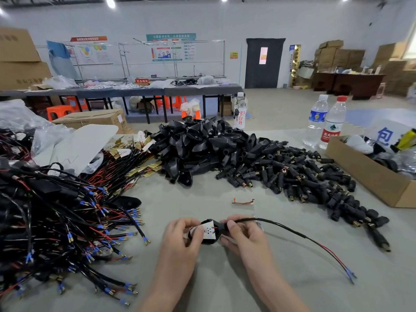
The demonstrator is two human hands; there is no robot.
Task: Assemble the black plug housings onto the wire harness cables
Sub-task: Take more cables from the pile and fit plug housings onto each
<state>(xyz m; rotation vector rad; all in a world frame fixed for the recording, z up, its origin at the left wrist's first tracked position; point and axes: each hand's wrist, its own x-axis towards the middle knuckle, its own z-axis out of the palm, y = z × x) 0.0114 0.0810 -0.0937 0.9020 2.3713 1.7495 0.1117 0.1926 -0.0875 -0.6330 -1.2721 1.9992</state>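
Note:
My left hand (pixel 183 233) and my right hand (pixel 242 233) together hold a black plug housing (pixel 211 240) low in the middle of the table. A small white board (pixel 209 230) with a red wire sits in its open face. My right hand pinches the end where a black cable (pixel 286 228) enters; the cable runs right and ends in red and black wires with blue terminals (pixel 350 274). A heap of empty black housings (pixel 202 147) lies behind, and a pile of wire harness cables (pixel 67 217) lies at the left.
Small black connector parts (pixel 304 176) spread to the right of the housings. A cardboard box (pixel 373 176) stands at the right edge, two water bottles (pixel 324 122) behind it. A short loose wire piece (pixel 243 202) lies ahead of my hands. Plastic bags (pixel 74 147) sit at the back left.

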